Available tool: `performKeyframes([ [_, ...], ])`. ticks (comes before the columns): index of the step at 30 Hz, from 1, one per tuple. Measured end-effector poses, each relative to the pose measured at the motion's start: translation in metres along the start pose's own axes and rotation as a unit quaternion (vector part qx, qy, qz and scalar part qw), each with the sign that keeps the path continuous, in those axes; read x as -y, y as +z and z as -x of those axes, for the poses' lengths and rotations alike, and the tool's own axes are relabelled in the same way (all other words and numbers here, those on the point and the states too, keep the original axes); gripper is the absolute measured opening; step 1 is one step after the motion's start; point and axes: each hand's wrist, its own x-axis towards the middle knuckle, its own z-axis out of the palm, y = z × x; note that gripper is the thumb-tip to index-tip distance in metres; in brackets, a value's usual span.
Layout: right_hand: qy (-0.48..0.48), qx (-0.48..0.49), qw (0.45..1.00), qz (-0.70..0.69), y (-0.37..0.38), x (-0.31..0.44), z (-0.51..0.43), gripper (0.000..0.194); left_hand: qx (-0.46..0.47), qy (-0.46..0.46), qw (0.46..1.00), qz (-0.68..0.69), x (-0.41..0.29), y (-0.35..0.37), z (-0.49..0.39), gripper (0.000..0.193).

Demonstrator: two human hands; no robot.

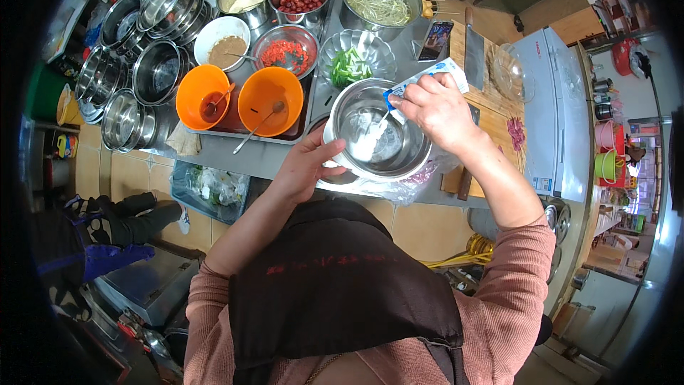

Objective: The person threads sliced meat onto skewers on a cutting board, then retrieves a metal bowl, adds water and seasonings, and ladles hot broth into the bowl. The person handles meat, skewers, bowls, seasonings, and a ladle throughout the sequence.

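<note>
My right hand [435,112] grips a white and blue carton [456,74] that bears writing. It is tilted over a stainless steel bowl [409,158], and a thin white stream [383,117] runs from its lower corner into the bowl. On the bowl's near left rim, my left hand [304,166] has its thumb over the edge and its fingers outside. Just behind the bowl, chopped green scallions [348,67] lie in a scalloped glass bowl [382,45]. Crumpled clear plastic [414,187] shows under the bowl's near right side.
Two orange bowls [271,101] with spoons stand to the left, near stacked steel bowls [160,72]. Behind are pots of red dates [301,2] and pale shreds [377,2]. A cleaver [474,56] lies on the wooden board [494,64] beside a phone [435,41]. A person's legs [141,211] are at left.
</note>
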Motion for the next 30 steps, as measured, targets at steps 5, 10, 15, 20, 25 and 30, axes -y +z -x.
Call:
performKeyframes([
  [5, 0.091, -0.014, 0.993, -0.068, -0.006, -0.003, 0.002, 0.037, -0.007, 0.002, 1.0, -0.007, 0.004, -0.007, -0.003, 0.03],
  [10, 0.211, -0.048, 0.959, -0.185, -0.015, -0.012, 0.009, 0.043, 0.025, 0.024, 0.999, 0.03, 0.005, -0.014, 0.0, 0.042],
  [15, 0.325, -0.096, 0.898, -0.279, -0.022, -0.021, 0.014, 0.04, 0.053, 0.055, 0.996, 0.049, 0.002, -0.017, 0.01, 0.053],
  [20, 0.383, -0.152, 0.745, -0.525, -0.04, -0.025, -0.007, 0.046, 0.0, 0.047, 0.999, -0.006, 0.017, -0.029, 0.029, 0.056],
  [25, 0.249, -0.095, 0.688, -0.675, -0.044, 0.019, -0.073, 0.046, 0.0, 0.027, 1.0, -0.01, 0.036, -0.043, 0.059, 0.049],
  [30, 0.128, 0.01, 0.66, -0.74, -0.019, 0.103, -0.151, 0.049, -0.009, 0.101, 0.995, -0.016, 0.04, -0.057, 0.096, 0.027],
])
